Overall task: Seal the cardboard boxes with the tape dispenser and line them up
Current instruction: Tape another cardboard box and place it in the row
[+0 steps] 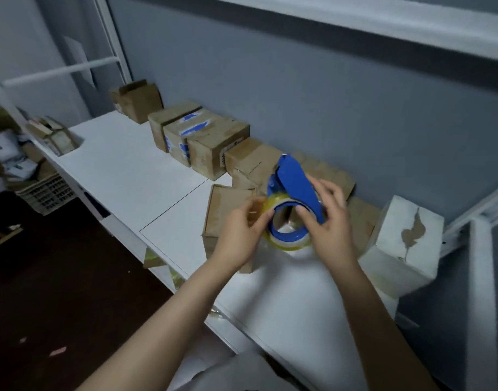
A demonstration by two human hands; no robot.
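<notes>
Both hands meet on the blue tape dispenser (294, 187), above a cardboard box (222, 210) on the worktop (123, 170). The left hand (243, 231) pinches the tape roll (273, 200); the right hand (331, 224) grips the frame. More boxes (214, 148) line the wall (326, 94).

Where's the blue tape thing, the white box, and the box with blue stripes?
tape dispenser (294, 180): head view, blue body.
white box (394, 217): head view, top face.
box with blue stripes (185, 124): head view, top face.
</notes>
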